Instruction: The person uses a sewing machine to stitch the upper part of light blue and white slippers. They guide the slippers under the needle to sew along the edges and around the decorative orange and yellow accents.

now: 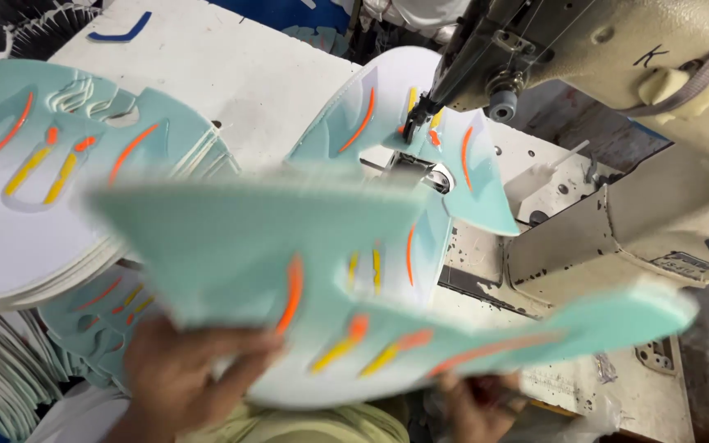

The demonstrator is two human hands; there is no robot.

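Fingers (244, 349) of the left hand (178, 373): curled up against the underside of the blurred mint shoe-upper panel (322, 287), closed on its lower left edge. Right hand (473, 402): mostly hidden beneath the same panel's right wing; it is at the lower edge, but how far its fingers close cannot be told. The panel: mint green and white with orange and yellow strips, held flat and spread wide, in front of the sewing machine (642, 123) and nearer the camera than it. Left of the machine, beside the held panel: a tall stack of like panels (51, 189), mint-and-white face up, with more fanned pieces (2, 369) below it. Under the machine's needle: a second mint panel (387, 123), lying on the white work table (231, 74). Beyond the stack, far left of the machine: a small blue curved piece (121, 34) on the table.
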